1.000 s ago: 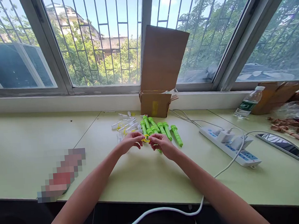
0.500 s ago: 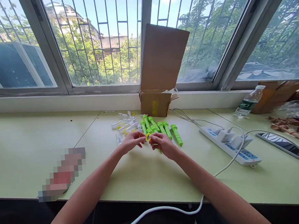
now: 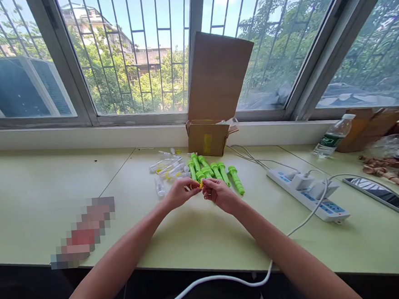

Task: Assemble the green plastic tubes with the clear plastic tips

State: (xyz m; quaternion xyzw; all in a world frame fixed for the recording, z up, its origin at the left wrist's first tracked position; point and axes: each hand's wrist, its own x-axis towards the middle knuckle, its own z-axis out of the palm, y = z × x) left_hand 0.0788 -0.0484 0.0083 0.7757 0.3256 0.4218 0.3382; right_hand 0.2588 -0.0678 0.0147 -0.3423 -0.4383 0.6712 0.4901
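Above the pale green table, my left hand (image 3: pixel 181 192) and my right hand (image 3: pixel 219 192) meet fingertip to fingertip. Both are closed in a pinch on a small yellow ring (image 3: pixel 201 184), partly covered by the fingers. Just beyond them lie several bright green ribbed plastic tubes with knobbed caps (image 3: pixel 236 180). To their left is a pile of clear plastic tubes (image 3: pixel 170 166) with yellow rings among them. One short clear tube (image 3: pixel 159 186) lies apart, close to my left hand.
An open cardboard box (image 3: pixel 205 139) stands against the window sill. On the right are a white power strip (image 3: pixel 307 194) with plugs and cables, a phone (image 3: pixel 382 198) and a water bottle (image 3: pixel 335 136). A blurred-out flat object (image 3: pixel 84 232) lies at left.
My left hand has shifted slightly right and turned, bringing the fingertips closer together. The yellow ring, seen as an open loop before, is now mostly hidden between the fingers.
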